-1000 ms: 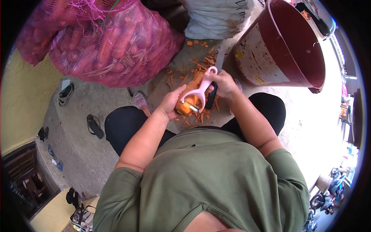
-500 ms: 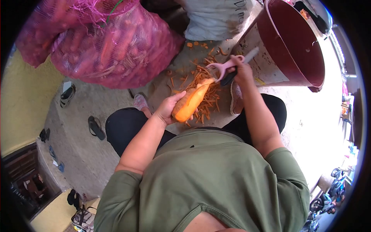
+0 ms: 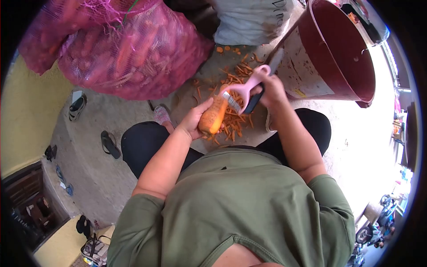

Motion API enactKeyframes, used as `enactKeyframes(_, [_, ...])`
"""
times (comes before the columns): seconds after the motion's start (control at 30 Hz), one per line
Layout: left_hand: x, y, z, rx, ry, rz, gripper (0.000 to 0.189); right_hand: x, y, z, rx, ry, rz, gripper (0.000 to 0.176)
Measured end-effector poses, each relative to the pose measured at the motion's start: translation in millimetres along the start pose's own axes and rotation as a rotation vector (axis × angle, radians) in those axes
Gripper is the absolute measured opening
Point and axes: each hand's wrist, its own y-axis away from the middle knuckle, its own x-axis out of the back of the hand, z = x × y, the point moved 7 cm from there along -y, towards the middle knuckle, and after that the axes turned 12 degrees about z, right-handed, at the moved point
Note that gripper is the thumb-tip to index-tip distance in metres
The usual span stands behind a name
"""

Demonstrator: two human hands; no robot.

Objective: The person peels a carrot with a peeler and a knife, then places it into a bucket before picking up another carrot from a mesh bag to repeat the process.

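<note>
Our left hand [image 3: 194,121] gripped the carrot [image 3: 213,118] low; its long axis ran toward our right hand [image 3: 272,91], whose grip clasped the pink peeler [image 3: 246,87] at the far tip.

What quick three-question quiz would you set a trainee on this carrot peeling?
1. True or false: the left hand holds the carrot.
2. The peeler in the right hand is: A green, B pink, C black.
3. Fill in: orange ___ litter the concrete floor beneath the carrot.

Key: 1 true; 2 B; 3 peelings.
</note>
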Motion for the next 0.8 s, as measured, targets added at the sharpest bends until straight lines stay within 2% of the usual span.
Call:
enactKeyframes(0.07, [-12.2, 0.5, -0.7, -0.005, 0.062, 0.056, 0.042, -25.9, 27.1, 25.5, -0.109, 0.109, -0.165, 0.013])
enactKeyframes(0.13, [-13.9, -2.7, -3.4, 0.012, 0.079, 0.069, 0.042, -43.1, 39.8, 39.7, -0.076, 0.212, -0.32, 0.014])
enactKeyframes(0.23, [-5.6, -10.4, -10.7, 0.024, 0.079, 0.075, 0.044, -20.5, 10.9, 50.5, -0.138, 0.168, -0.161, 0.014])
enactKeyframes(0.27, [-6.4, -7.9, -11.7, 0.036, 0.031, 0.032, 0.044, -13.6, 2.3, 42.0, -0.122, 0.069, -0.12, 0.014])
enactKeyframes(0.3, [-5.8, -4.3, -12.9, 0.048, -0.018, -0.013, 0.044, 6.9, -12.6, 30.5, -0.068, 0.07, 0.087, 0.013])
enactKeyframes(0.37, [-3.8, -2.0, -20.9, 0.075, -0.084, -0.055, 0.045, 46.7, -50.0, 3.6, 0.131, 0.065, 0.176, 0.013])
enactKeyframes(0.4, [-5.9, -0.3, -18.5, 0.055, -0.074, -0.031, 0.045, 60.7, -54.4, -9.9, 0.177, 0.225, 0.328, 0.012])
enactKeyframes(0.47, [-13.1, 5.5, -10.8, 0.012, -0.055, 0.015, 0.045, 64.7, -56.2, -16.8, 0.235, 0.018, 0.291, 0.011])
enactKeyframes(0.53, [-1.9, 0.8, -8.5, -0.002, -0.04, 0.049, 0.046, 28.3, -32.4, -6.4, 0.083, -0.117, 0.16, 0.012])
enactKeyframes(0.6, [0.1, -0.9, -8.1, 0.004, 0.019, 0.092, 0.046, -8.7, 4.9, 9.2, 0.002, 0.04, 0.035, 0.012])
enactKeyframes(0.67, [-9.4, 0.0, -9.1, 0.028, 0.117, 0.136, 0.045, -37.6, 34.6, 28.1, -0.06, 0.131, -0.302, 0.011])
enactKeyframes(0.7, [-10.9, 0.1, -10.4, 0.037, 0.116, 0.128, 0.046, -29.9, 27.9, 29.7, -0.07, 0.102, -0.253, 0.012])
enactKeyframes(0.77, [-11.5, 1.2, -9.9, 0.027, 0.018, -0.043, 0.046, -11.2, 3.5, 33.5, -0.092, 0.04, -0.16, 0.012])
enactKeyframes(0.8, [-13.2, 3.0, -9.0, 0.02, -0.032, -0.127, 0.047, -0.2, -6.5, 23.7, -0.05, 0.039, -0.03, 0.013])
